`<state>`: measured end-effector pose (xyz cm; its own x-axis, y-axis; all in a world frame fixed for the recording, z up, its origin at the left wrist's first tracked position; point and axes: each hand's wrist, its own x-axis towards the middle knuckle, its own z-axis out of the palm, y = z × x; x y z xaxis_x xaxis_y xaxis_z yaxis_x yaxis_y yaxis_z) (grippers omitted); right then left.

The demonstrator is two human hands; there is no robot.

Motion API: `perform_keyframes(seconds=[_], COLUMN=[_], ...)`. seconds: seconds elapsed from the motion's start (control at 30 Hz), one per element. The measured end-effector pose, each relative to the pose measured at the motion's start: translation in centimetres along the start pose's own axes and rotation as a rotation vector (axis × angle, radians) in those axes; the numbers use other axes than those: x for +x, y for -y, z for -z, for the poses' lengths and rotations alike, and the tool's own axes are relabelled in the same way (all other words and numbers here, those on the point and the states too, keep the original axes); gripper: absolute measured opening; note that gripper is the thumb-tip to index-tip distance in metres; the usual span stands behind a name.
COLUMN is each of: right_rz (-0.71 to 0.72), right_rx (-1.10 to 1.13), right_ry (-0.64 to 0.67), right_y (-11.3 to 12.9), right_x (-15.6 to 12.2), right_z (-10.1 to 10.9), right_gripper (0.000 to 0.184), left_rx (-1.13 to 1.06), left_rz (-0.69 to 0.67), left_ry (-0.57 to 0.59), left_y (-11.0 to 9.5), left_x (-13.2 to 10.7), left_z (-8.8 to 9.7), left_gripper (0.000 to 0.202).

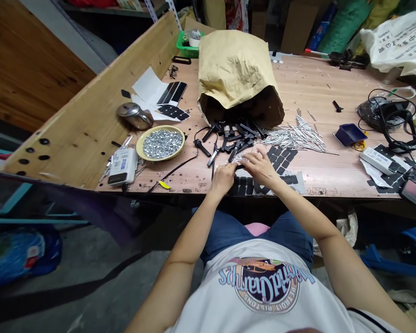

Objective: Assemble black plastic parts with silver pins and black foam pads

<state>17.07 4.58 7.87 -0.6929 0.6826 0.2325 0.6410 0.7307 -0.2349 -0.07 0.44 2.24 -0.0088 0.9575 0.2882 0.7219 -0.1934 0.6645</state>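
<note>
1. The left hand (223, 179) is low over the tabletop (327, 173), its fingers curled; I cannot tell whether they grip anything.
2. The right hand (261, 169) is just beside it, fingers bent and partly spread; its grip cannot be made out either.
3. Small metal pieces (241, 157) lie scattered by the fingertips of both hands.
4. Just beyond, black plastic parts (226, 138) are heaped at the open mouth of a brown paper bag (235, 64).
5. Thin metal rods (298, 135) lie loose to the right of the heap.
6. Black pads (282, 158) lie beside the right hand.
</note>
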Motion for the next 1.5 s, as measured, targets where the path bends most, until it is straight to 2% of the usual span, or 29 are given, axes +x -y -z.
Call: perform_keyframes(seconds=[0.1,0.17,0.23,0.3,0.37,0.4,0.47,0.53,0.63,0.7,0.73,0.8,0.9,0.97,1.03,1.1,1.13,1.2,1.33,1.5], right_rz=[-0.241,-0.354,-0.374,-0.360,-0.348,-0.345,-0.335,-0.306,-0.225,-0.199,-0.199,-0.212,-0.243,-0.316,-0.447,-0.559,-0.580,-0.560,-0.481,-0.444], right_rx=[0.282,0.539,0.759,0.848,0.825,0.792,0.714,0.644,0.608,0.670,0.718,0.808,0.890,0.863,0.695,0.430,0.308,0.111,-0.067,-0.102], right_ry=[-0.237,-0.234,-0.160,-0.140,-0.165,-0.178,-0.192,-0.169,-0.045,0.040,0.076,0.146,0.243,0.217,0.095,-0.015,-0.027,0.042,0.194,0.221], right_y=[0.2,0.8,1.4,1.9,2.0,1.8,1.3,0.6,0.1,0.1,0.2,0.3,-0.3,-1.5,-3.3,-5.2,-6.0,-7.0,-6.6,-4.7], right_x=[-1.6,-2.3,-2.6,-2.5,-2.4,-2.5,-2.7,-3.0,-3.4,-3.6,-3.7,-4.0,-4.2,-3.8,-2.7,-1.1,-0.2,1.3,2.5,1.8], right_z=[-0.2,-1.1,-2.2,-2.9,-2.8,-2.5,-1.5,-0.4,0.6,0.9,0.9,0.8,0.6,0.4,0.0,-0.4,-0.7,-1.2,-2.2,-2.7], right_gripper=[0.033,0.037,0.035,0.031,0.032,0.033,0.031,0.028,0.024,0.024,0.025,0.027,0.031,0.031,0.026,0.021,0.021,0.024,0.025,0.031], left_rx=[-0.414,-0.730,-0.924,-1.015,-1.034,-1.010,-0.860,-0.563,-0.033,0.175,0.229,0.273,0.248,0.147,-0.026,-0.234,-0.333,-0.496,-0.687,-0.839], left_rz=[0.216,0.305,0.354,0.383,0.402,0.423,0.438,0.313,-0.148,-0.412,-0.487,-0.526,-0.414,-0.277,-0.108,0.064,0.146,0.290,0.453,0.541], left_ry=[-0.192,-0.259,-0.279,-0.291,-0.306,-0.298,-0.211,-0.161,-0.232,-0.169,-0.107,0.003,0.051,0.014,-0.038,-0.054,-0.047,-0.029,-0.046,-0.005], left_y=[-1.0,-2.3,-3.6,-4.4,-4.5,-4.3,-3.9,-3.8,-4.4,-4.8,-4.9,-4.7,-3.9,-3.4,-3.1,-3.3,-3.4,-3.7,-4.1,-4.3], left_x=[0.0,0.0,0.2,0.3,0.2,0.0,-0.7,-1.6,-2.6,-2.8,-2.7,-2.7,-3.1,-3.6,-3.9,-4.0,-4.0,-3.9,-3.8,-3.4], left_z=[-0.8,-1.3,-1.8,-2.2,-2.3,-2.1,-1.5,-0.6,0.5,0.8,0.7,0.6,0.4,0.4,0.7,1.0,1.1,1.3,1.5,1.1], left_gripper=[0.022,0.034,0.042,0.047,0.050,0.050,0.048,0.045,0.030,0.030,0.032,0.034,0.032,0.028,0.025,0.025,0.026,0.028,0.031,0.029])
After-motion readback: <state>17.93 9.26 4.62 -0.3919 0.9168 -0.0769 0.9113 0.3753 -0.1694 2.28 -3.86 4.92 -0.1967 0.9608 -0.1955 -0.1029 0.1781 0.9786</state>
